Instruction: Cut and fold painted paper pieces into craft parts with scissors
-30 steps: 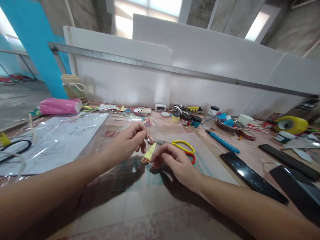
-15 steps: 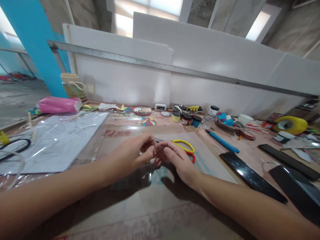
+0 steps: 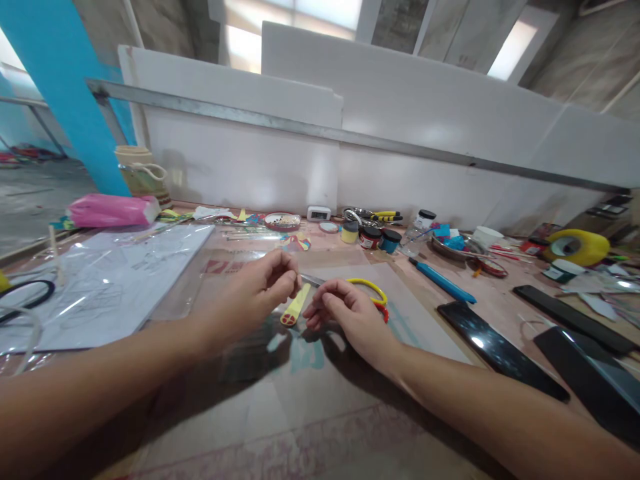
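Observation:
My left hand [image 3: 273, 283] is above the work surface with its fingers curled and the thumb against them in a pinch. Anything between those fingertips is too small to make out. Facing it, a short gap away, my right hand [image 3: 347, 310] has its thumb close to the bent forefinger and the other fingers loosely curled. What it may hold is hidden. A yellow strip [image 3: 299, 303] with a red patterned round end shows between the hands; I cannot tell whether either touches it. Scissors [image 3: 370, 287] with yellow and red handles lie behind my right hand, partly covered by it.
White drawn sheets [image 3: 135, 280] under clear plastic are on the left. A black phone [image 3: 500, 347] and a blue cutter-like tool [image 3: 443, 280] lie to the right. Small paint jars [image 3: 370, 238], a small white digital display [image 3: 319, 213] and yellow tape [image 3: 577, 247] stand along the back.
My hands have drawn apart, mostly by my left hand moving left and up. The yellow strip between them has come into view. The whole view has shifted slightly.

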A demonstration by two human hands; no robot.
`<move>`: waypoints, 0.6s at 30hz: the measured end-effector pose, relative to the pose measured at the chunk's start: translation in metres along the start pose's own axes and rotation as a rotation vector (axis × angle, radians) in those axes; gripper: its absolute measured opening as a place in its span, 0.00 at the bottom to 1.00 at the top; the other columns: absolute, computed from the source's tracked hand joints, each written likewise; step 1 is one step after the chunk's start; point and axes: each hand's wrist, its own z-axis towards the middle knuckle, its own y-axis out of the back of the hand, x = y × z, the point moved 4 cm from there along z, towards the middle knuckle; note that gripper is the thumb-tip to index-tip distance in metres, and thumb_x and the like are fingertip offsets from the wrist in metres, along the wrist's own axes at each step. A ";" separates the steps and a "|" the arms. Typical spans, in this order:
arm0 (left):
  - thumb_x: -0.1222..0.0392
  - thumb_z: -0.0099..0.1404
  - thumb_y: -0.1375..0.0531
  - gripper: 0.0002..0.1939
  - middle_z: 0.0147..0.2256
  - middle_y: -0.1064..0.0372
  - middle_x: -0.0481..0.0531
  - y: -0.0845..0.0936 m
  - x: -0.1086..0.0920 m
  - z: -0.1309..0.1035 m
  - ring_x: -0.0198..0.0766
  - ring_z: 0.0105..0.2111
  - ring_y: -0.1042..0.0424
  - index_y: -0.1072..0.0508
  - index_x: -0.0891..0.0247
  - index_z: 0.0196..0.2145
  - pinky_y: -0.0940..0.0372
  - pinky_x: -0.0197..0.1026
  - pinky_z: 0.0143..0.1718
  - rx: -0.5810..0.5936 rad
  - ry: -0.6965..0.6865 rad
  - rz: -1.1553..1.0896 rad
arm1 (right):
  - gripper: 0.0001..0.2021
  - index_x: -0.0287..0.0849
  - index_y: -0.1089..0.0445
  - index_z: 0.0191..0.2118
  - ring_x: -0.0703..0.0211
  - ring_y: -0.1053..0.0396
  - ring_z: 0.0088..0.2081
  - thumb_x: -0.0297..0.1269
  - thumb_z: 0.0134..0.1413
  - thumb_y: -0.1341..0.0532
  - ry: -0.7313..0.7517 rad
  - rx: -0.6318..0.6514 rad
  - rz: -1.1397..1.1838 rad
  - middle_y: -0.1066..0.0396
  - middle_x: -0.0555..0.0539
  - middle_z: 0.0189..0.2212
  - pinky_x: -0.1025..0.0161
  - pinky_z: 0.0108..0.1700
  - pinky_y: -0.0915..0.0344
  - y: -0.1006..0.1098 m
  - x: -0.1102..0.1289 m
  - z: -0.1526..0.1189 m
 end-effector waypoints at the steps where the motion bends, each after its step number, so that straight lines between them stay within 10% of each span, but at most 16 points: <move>1: 0.57 0.71 0.49 0.07 0.33 0.30 0.48 0.003 -0.003 0.001 0.37 0.31 0.31 0.35 0.59 0.36 0.33 0.41 0.34 -0.034 0.005 0.009 | 0.10 0.42 0.34 0.34 0.63 0.24 0.27 0.42 0.57 0.35 -0.004 -0.004 -0.004 0.23 0.50 0.27 0.65 0.32 0.26 0.001 0.000 0.001; 12: 0.59 0.71 0.47 0.06 0.25 0.31 0.44 0.035 -0.020 0.010 0.33 0.23 0.31 0.38 0.59 0.34 0.37 0.38 0.25 -0.214 0.129 -0.369 | 0.11 0.42 0.34 0.36 0.65 0.27 0.22 0.42 0.56 0.34 -0.068 -0.004 0.024 0.24 0.52 0.24 0.68 0.27 0.29 0.000 -0.009 0.006; 18: 0.65 0.71 0.49 0.13 0.24 0.43 0.43 0.075 -0.071 0.008 0.30 0.24 0.37 0.36 0.59 0.28 0.40 0.35 0.28 -0.470 -0.010 -0.309 | 0.11 0.41 0.33 0.37 0.63 0.26 0.21 0.41 0.55 0.34 -0.097 -0.032 0.064 0.24 0.51 0.22 0.68 0.26 0.30 0.005 -0.011 0.010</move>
